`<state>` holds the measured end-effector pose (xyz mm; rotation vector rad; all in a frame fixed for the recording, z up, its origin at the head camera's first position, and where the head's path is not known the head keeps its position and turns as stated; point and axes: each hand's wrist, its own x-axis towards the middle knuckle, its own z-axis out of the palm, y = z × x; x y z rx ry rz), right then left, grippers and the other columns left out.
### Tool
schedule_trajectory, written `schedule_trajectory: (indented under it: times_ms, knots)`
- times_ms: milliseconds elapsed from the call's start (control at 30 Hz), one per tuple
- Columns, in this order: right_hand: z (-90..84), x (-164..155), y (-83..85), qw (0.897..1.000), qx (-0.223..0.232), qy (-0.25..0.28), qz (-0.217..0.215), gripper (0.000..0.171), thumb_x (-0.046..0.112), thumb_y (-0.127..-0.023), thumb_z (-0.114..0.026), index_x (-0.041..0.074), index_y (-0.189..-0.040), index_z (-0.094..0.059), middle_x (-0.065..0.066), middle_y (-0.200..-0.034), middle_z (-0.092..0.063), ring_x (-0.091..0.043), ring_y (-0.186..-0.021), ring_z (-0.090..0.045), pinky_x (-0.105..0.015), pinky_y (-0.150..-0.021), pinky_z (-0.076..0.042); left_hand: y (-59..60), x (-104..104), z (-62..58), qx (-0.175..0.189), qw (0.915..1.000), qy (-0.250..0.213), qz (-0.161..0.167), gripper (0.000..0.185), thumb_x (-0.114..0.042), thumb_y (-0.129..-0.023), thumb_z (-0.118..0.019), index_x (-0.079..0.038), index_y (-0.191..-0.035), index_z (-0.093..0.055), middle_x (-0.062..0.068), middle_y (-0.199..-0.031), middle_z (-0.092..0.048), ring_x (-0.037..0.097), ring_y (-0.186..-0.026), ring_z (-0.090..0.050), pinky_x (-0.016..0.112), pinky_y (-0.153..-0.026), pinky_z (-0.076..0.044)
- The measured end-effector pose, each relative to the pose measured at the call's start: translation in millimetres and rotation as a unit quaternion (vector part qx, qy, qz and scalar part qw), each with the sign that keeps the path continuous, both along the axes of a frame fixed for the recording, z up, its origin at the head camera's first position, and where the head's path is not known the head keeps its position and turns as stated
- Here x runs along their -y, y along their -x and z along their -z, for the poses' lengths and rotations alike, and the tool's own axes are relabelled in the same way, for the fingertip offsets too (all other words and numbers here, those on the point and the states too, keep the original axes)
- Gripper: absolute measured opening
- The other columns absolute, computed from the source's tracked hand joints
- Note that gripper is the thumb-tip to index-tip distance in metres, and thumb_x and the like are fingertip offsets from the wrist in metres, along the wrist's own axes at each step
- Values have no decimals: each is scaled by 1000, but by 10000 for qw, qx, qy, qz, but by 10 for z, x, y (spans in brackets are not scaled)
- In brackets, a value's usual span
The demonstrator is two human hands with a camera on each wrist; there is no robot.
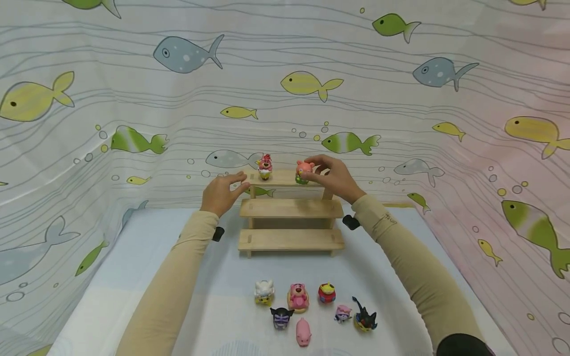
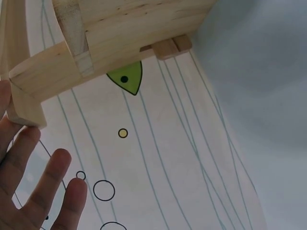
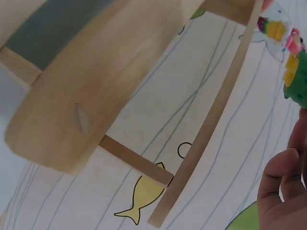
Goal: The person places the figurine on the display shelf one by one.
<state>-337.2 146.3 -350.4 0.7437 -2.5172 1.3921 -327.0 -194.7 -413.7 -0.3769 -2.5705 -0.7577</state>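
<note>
Early going, I'd judge; small pink-and-yellow plastic-looking figurine with a red tuft [image 1: 265, 167] stands on its own, upright, at the left of the top plank [image 1: 282, 177] of a three-tier pale wooden stand [image 1: 291, 208], mid-frame in the head view; round-eared pink figurine with a green base [image 1: 305, 170] is at the right part of that same plank, in the right hand [image 1: 337, 179]; that one counts as half done at best, since it's not let go, and I can't tell whether its base bears on the wood.

Right fingers: thumb and forefinger closed around the figurine's upper part in a pinch; left hand [image 1: 221, 193] carries no figurine, its fingers spread and fairly straight, tips at the left end of the top plank, touching it in the left wrist view.

Left over: seven figurines loose on the pale blue worktop [image 1: 222, 277], lower centre of the frame; white-and-yellow one [image 1: 264, 291], pink bear-shaped one [image 1: 298, 295], round red one with a yellow top [image 1: 327, 292], dark purple pointy-eared one [image 1: 281, 318], smooth pink pig-shaped one [image 1: 303, 332], small pink-and-grey one [image 1: 343, 313], black spiky one [image 1: 365, 320]; middle plank [image 1: 276, 210] and bottom plank [image 1: 291, 241] hold none of them; whether all seven belong up there, can't say.
</note>
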Motion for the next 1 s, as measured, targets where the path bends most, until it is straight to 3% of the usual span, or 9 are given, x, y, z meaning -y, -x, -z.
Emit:
schedule_trajectory:
  times_ms: [300, 500, 733, 1000]
  knots:
    - [42, 233, 231, 9994, 351, -60, -38, 45, 39, -88, -81, 19, -127, -70, 1, -117, -66, -22, -97, -59, -37, -83, -50, 2, 7, 9, 58, 10000, 2, -31, 43, -44, -96, -69, -16, -129, -71, -2, -138, -63, 34, -116, -66, 47, -67, -58]
    - [72, 310, 289, 9986, 511, -86, 54, 44, 36, -90, -80, 18, -129, -68, 0, -118, -65, -24, -98, -58, -35, -81, -50, 5, 8, 18, 55, 10000, -27, -22, 43, -43, -96, -69, -16, -130, -71, -2, -138, -63, 34, -116, -66, 47, -68, -57]
    - [121, 326, 346, 9982, 588, -21, 120, 46, 35, -90, -80, 17, -130, -68, 0, -120, -66, -24, -100, -58, -36, -81, -50, -2, 1, 20, 43, 10000, -25, -58, 43, -42, -96, -70, -16, -130, -71, -3, -138, -62, 35, -112, -67, 44, -58, -55]
    - [182, 324, 376, 9978, 594, -289, 61, 48, 40, -92, -77, 19, -133, -66, 0, -125, -65, -24, -99, -59, -35, -81, -51, -6, -2, 14, 80, 9999, -40, -61, 43, -44, -96, -69, -17, -130, -71, -3, -138, -62, 34, -113, -67, 45, -63, -56]
